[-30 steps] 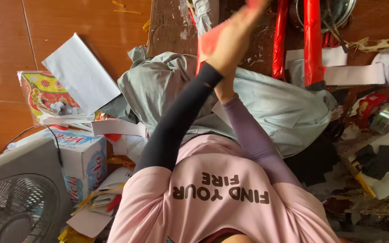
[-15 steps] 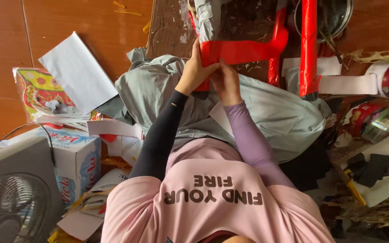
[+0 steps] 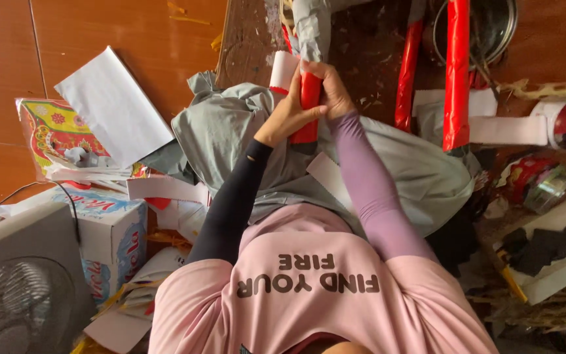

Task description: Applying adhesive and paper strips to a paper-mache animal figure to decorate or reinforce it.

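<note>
Both my hands close on one red roll (image 3: 309, 108), standing upright over my lap: left hand (image 3: 286, 118) grips its lower side, right hand (image 3: 330, 92) wraps the upper part.

Left hand (image 3: 287, 117) and right hand (image 3: 331, 92) are raised together, fingers curled closed.

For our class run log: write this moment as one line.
left hand: grips red roll | right hand: grips same roll | under: grey cloth
</note>
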